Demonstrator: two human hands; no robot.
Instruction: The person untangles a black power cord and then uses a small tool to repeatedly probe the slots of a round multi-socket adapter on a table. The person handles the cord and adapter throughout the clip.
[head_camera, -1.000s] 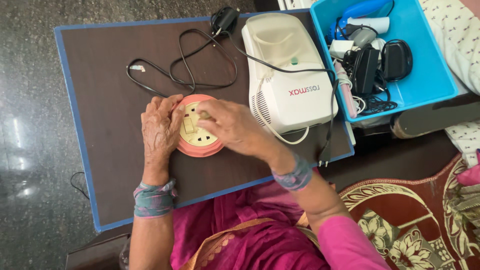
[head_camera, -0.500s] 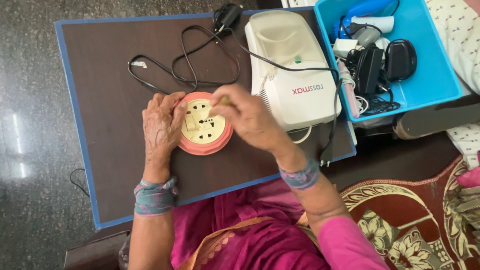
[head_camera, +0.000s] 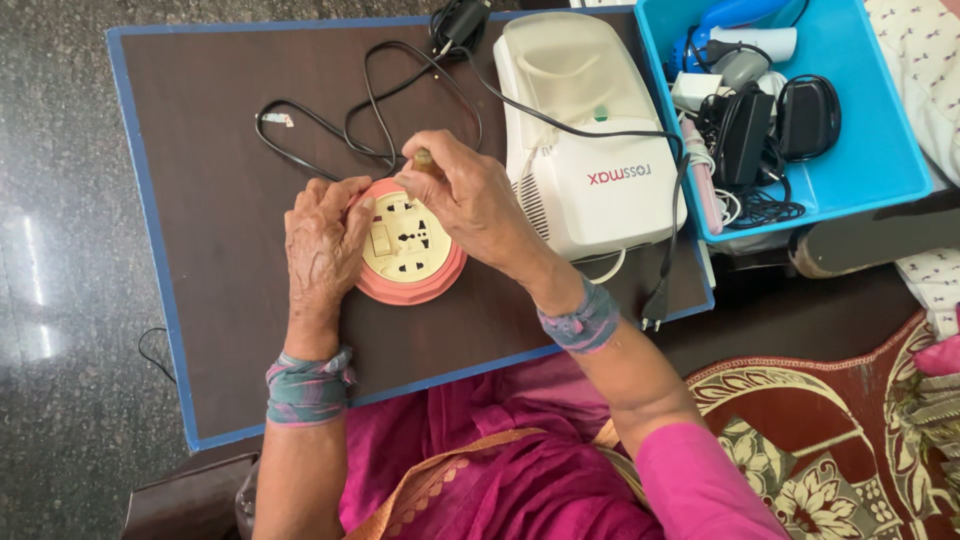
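Near the middle of the tabletop my left hand steadies the round pink socket box while my right hand pinches a small plug above its far rim, so I judge insertion needs pin alignment next.

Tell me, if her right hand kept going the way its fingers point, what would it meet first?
Probably the black cable looped on the table beyond the round socket box. The right hand points up and left, pinching a small brownish piece; height is hard to judge.
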